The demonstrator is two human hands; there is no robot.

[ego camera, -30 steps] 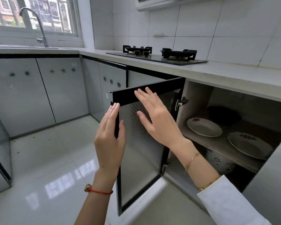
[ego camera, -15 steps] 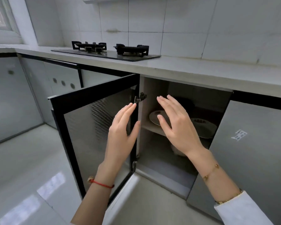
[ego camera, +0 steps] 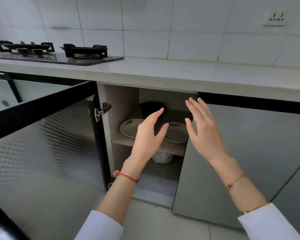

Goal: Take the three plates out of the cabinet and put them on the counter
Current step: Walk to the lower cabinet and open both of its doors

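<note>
Head view showed your left hand point(ego camera: 148, 134) covering part of both white plates point(ego camera: 129, 128) on the upper shelf point(ego camera: 170, 148) of the cabinet point(ego camera: 121, 101). The left plate and the right plate point(ego camera: 177, 134) each carried a small reddish pattern near the rim. A dark dish point(ego camera: 150, 106) sat behind them, too shadowed to tell whether it was a plate. A patterned white pot point(ego camera: 161, 157) below the shelf was half hidden. The door point(ego camera: 47, 144) stood swung wide, cut off at the left edge. Your right hand point(ego camera: 203, 129) hovered at the closed door's edge. Both grips were released, fingers straight, touching nothing. The tabletop point(ego camera: 180, 71) above held the stove point(ego camera: 59, 52).
</note>
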